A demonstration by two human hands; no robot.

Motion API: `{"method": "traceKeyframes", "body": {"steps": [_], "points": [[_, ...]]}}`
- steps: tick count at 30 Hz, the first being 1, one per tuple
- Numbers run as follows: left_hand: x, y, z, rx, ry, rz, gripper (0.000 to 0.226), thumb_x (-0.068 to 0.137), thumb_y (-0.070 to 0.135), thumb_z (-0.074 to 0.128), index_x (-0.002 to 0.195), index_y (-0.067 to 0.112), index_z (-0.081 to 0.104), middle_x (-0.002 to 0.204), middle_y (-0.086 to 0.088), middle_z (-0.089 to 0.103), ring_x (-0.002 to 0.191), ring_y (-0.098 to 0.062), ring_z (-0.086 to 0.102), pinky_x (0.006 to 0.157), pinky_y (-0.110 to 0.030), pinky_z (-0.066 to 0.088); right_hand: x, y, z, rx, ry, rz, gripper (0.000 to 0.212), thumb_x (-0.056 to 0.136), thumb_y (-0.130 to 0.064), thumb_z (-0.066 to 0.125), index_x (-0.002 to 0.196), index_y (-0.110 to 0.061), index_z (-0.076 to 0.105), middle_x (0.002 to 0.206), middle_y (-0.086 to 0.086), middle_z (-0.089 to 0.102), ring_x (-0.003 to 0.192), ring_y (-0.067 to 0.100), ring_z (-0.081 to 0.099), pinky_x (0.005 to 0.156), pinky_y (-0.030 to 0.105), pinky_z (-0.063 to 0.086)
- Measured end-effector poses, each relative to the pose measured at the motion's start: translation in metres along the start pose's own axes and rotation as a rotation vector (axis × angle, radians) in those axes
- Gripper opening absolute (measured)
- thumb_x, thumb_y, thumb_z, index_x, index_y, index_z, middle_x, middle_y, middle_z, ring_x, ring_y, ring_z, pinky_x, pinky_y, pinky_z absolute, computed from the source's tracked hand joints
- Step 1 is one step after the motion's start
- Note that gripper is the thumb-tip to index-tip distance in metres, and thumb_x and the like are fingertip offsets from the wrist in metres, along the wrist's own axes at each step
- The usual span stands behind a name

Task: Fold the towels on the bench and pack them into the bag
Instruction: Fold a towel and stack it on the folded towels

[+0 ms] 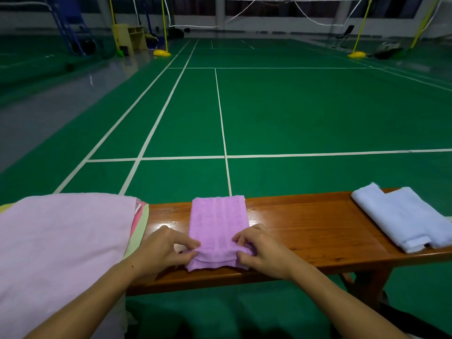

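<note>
Towels were our job, and the purple towel [218, 223] lay in the middle of the wooden bench [318, 231], reaching from back edge to front edge. Our left hand [162, 250] and right hand [263, 250] pinched its near corners with curled fingers, we think to fold it over. A folded blue towel [401, 216] waited at the right end, a pink stack [61, 243] at the left. We saw no bag.

1 long brown wood bench [305, 231], w/ 1 folded purple towel [217, 216] in the middle & 1 folded light blue towel [401, 216] at its right end. On the left, 1 stack of flat cloths [61, 241]: pale pink on top, w/ approx. 2 more edges (pink, light green) peeking out. 2 bare hands: left hand [161, 250], right hand [264, 250]; 2 yellow net posts [164, 23] far back.
</note>
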State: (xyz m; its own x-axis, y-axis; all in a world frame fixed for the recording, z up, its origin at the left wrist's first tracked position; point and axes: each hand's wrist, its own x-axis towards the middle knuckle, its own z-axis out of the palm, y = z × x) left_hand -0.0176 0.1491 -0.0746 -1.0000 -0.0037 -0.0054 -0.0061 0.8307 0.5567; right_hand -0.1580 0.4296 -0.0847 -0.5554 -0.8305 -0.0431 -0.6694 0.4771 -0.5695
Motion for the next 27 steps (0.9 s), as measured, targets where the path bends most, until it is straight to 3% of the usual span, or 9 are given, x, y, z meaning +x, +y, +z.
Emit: {"method": "traceKeyframes", "body": {"steps": [2,5,8,13,16,19,21,23,27], "points": [[0.0,0.006,-0.005,-0.116,0.0,-0.013,0.012,0.093,0.038,0.078,0.101,0.034,0.085,0.096,0.026,0.078,0.093,-0.002,0.073,0.085,-0.03,0.061,-0.003,-0.003,-0.005,0.122,0.002,0.037,0.011,0.095,-0.042,0.06,0.096,-0.031,0.059,0.104,-0.014,0.067,0.096,0.007,0.057,0.084,0.037,0.054],[0.0,0.013,-0.012,-0.271,-0.044,-0.028,0.009,0.095,0.026,0.077,0.091,0.026,0.085,0.085,0.008,0.079,0.082,-0.017,0.073,0.082,-0.034,0.062,-0.007,-0.007,-0.009,0.23,0.008,0.066,0.013,0.098,-0.043,0.059,0.097,-0.03,0.061,0.089,-0.014,0.067,0.078,0.004,0.056,0.071,0.029,0.048],[-0.002,0.014,-0.019,-0.398,-0.13,-0.055,0.012,0.098,0.023,0.076,0.09,0.021,0.084,0.084,-0.004,0.078,0.079,-0.017,0.07,0.077,-0.029,0.056,-0.007,-0.009,-0.01,0.349,0.031,0.101,0.015,0.101,-0.038,0.061,0.093,-0.026,0.064,0.074,-0.023,0.063,0.067,-0.001,0.051,0.063,0.021,0.042],[-0.001,0.015,-0.019,-0.68,-0.195,-0.225,0.019,0.102,0.011,0.066,0.093,0.001,0.08,0.093,-0.016,0.075,0.084,-0.023,0.068,0.08,-0.032,0.057,-0.002,-0.015,-0.009,0.682,-0.044,0.28,0.027,0.102,-0.025,0.062,0.079,-0.014,0.051,0.057,-0.006,0.038,0.049,0.011,0.036,0.044,0.022,0.029],[0.006,0.025,-0.008,-0.929,-0.151,-0.405,0.026,0.1,0.027,0.068,0.095,0.005,0.081,0.102,-0.018,0.076,0.091,-0.03,0.072,0.091,-0.046,0.058,0.006,-0.012,-0.002,0.893,-0.052,0.403,0.026,0.087,-0.036,0.075,0.077,-0.017,0.059,0.069,0.009,0.05,0.061,0.022,0.048,0.06,0.03,0.036],[0.014,0.031,-0.001,-1.166,-0.109,-0.526,0.042,0.096,0.045,0.068,0.123,0.012,0.074,0.12,-0.018,0.076,0.111,-0.037,0.074,0.096,-0.05,0.059,0.013,-0.009,-0.002,1.149,-0.048,0.556,0.046,0.091,-0.044,0.074,0.112,-0.003,0.074,0.114,0.016,0.075,0.101,0.037,0.072,0.08,0.041,0.055],[0.019,0.026,0.001,-1.188,-0.08,-0.539,0.056,0.086,0.036,0.083,0.134,0.014,0.064,0.123,-0.012,0.076,0.113,-0.033,0.074,0.098,-0.049,0.059,0.013,-0.009,-0.007,1.252,-0.094,0.61,0.051,0.104,-0.049,0.059,0.13,-0.007,0.07,0.123,0.015,0.075,0.114,0.034,0.072,0.083,0.041,0.063],[0.022,0.019,0.004,-1.094,-0.053,-0.541,0.075,0.073,0.027,0.098,0.137,0.016,0.062,0.124,-0.006,0.076,0.113,-0.029,0.074,0.1,-0.051,0.059,0.01,-0.01,-0.013,1.299,-0.144,0.602,0.054,0.101,-0.053,0.06,0.132,-0.009,0.069,0.124,0.014,0.075,0.111,0.031,0.073,0.087,0.04,0.062],[0.032,0.022,0.011,-0.948,0.046,-0.559,0.039,0.09,0.022,0.083,0.127,0.019,0.072,0.115,0.0,0.079,0.104,-0.023,0.077,0.094,-0.053,0.062,0.008,-0.011,-0.017,1.164,-0.126,0.548,0.052,0.083,-0.022,0.088,0.126,-0.001,0.068,0.124,0.021,0.074,0.102,0.03,0.073,0.097,0.049,0.059]]}}
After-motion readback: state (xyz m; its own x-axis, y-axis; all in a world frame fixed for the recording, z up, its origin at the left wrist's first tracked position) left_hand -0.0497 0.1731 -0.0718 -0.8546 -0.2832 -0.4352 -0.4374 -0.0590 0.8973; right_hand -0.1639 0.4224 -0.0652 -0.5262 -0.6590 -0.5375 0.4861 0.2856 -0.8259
